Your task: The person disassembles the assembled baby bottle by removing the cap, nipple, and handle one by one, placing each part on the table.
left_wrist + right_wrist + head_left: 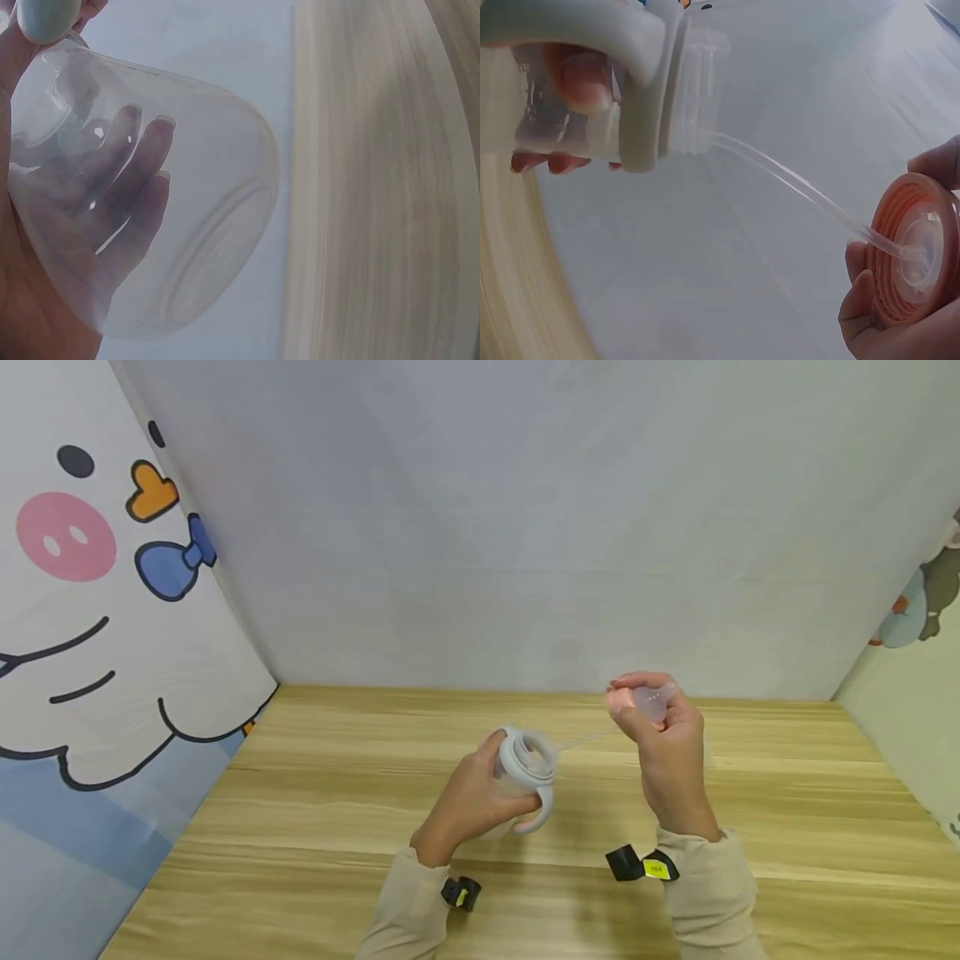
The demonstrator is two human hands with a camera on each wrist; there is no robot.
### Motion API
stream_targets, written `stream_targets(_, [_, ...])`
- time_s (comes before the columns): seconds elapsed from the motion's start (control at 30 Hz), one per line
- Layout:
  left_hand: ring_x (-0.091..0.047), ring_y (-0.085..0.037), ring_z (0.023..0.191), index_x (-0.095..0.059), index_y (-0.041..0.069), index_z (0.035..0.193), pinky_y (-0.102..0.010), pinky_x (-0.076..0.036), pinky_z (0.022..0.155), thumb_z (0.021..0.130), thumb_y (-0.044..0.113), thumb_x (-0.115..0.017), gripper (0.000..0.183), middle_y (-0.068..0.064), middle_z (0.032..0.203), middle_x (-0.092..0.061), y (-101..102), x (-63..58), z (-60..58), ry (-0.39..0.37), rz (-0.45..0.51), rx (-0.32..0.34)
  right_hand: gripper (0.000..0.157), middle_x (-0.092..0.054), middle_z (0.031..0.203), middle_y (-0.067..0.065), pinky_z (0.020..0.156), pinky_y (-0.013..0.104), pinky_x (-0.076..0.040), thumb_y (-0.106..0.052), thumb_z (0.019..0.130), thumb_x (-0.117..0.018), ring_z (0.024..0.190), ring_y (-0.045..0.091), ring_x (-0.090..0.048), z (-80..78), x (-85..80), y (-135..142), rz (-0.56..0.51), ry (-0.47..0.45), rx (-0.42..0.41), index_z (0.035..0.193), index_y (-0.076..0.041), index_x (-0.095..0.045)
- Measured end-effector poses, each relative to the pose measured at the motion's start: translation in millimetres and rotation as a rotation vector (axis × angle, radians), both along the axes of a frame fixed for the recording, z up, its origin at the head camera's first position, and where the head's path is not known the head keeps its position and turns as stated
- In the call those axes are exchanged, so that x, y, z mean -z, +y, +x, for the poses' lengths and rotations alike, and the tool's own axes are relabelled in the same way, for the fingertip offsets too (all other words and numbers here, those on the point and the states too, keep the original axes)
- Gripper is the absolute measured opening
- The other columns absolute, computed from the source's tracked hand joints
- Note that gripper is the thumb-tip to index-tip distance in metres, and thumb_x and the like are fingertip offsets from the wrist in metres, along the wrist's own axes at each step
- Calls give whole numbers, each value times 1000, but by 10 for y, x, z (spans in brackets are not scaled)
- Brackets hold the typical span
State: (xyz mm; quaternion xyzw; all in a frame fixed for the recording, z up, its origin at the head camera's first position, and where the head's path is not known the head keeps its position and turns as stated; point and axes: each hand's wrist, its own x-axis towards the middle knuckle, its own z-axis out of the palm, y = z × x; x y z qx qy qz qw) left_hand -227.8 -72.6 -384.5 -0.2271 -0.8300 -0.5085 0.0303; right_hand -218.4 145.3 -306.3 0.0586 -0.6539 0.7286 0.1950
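Note:
My left hand (476,793) grips a clear baby bottle (202,172), its fingers curled round the body. A pale grey collar with handles (546,806) circles the bottle's neck, and the open mouth tilts toward the right. In my right hand (671,752) is a pink screw cap (907,247) with a clear nipple (654,702), pinched between thumb and fingers. A thin clear straw (802,187) runs from the underside of the cap to the bottle's mouth. Its far end is hard to make out there. Through the clear wall, the left fingers show in the left wrist view.
Both hands are above a wood-grain table (300,827). Behind it hangs a plain pale cloth (525,527). A cartoon-printed cloth (82,635) lines the left side, and another printed panel (915,693) stands at the right.

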Motion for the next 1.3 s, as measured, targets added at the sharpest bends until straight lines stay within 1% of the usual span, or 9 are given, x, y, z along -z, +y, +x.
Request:
stream_targets(0.07, [-62, -14, 85, -57, 19, 124, -32, -52, 76, 74, 22, -81, 56, 0, 111, -68, 3, 3, -2, -3, 4, 5, 16, -63, 112, 6, 80, 21, -53, 6, 91, -60, 101, 21, -58, 1, -13, 44, -22, 8, 13, 106, 1, -64])
stream_targets(0.3, [-63, -15, 87, -57, 20, 127, -34, -52, 76, 75, 20, -80, 57, 0, 113, -70, -4, 9, 3, -9, 2, 7, 17, -62, 111, 7, 80, 21, -52, 9, 91, -59, 101, 22, -58, -12, -43, 122, -91, 35, 36, 101, -3, -66])
stream_targets(0.57, [-64, -17, 88, -56, 19, 127, -36, -53, 78, 75, 19, -80, 57, -2, 113, -70, -12, 25, -8, -17, 2, 2, 20, -61, 111, 9, 78, 21, -53, 13, 91, -53, 102, 24, -55, -35, -21, 136, -109, 56, 8, 101, -1, -64])
stream_targets(0.67, [-64, -17, 89, -56, 19, 126, -36, -53, 78, 74, 19, -80, 57, -2, 113, -70, -16, 31, -11, -9, 0, -6, 16, -62, 109, 7, 75, 21, -53, 11, 92, -55, 96, 21, -56, -48, -4, 153, -81, 49, 1, 102, 3, -63])
stream_targets(0.73, [-64, -17, 88, -57, 19, 126, -36, -53, 78, 74, 19, -80, 57, -2, 113, -70, -18, 34, -14, -2, -3, -11, 14, -64, 107, 6, 73, 21, -53, 8, 92, -57, 92, 18, -57, -52, 4, 168, -55, 30, -7, 103, 3, -63])
stream_targets(0.9, [-63, -16, 87, -57, 19, 125, -35, -52, 77, 74, 20, -80, 56, -2, 111, -70, -21, 37, -18, -1, -9, -14, 11, -66, 107, 6, 70, 22, -53, 1, 94, -63, 85, 16, -58, -49, 23, 215, 29, -17, -36, 103, -4, -66])
stream_targets(1.03, [-63, -16, 87, -57, 19, 125, -35, -52, 77, 74, 20, -80, 56, -2, 110, -71, -22, 31, -22, -2, -5, -13, 10, -64, 109, 6, 69, 23, -53, -4, 95, -65, 86, 16, -58, -62, 42, 246, 77, -29, -55, 105, -6, -66])
stream_targets(1.17, [-63, -16, 86, -57, 19, 125, -35, -52, 77, 74, 20, -80, 56, -1, 109, -71, -29, 26, -29, -5, -6, -17, 11, -64, 111, 4, 70, 22, -54, -7, 95, -65, 90, 16, -59, -78, 66, 277, 91, -48, -55, 106, -7, -65])
stream_targets(1.3, [-63, -16, 86, -57, 19, 124, -35, -52, 76, 74, 20, -80, 56, -1, 107, -71, -37, 36, -36, -6, -9, -22, 14, -61, 111, 4, 71, 23, -56, -8, 95, -65, 92, 15, -59, -104, 102, 301, 101, -69, -69, 109, -3, -63])
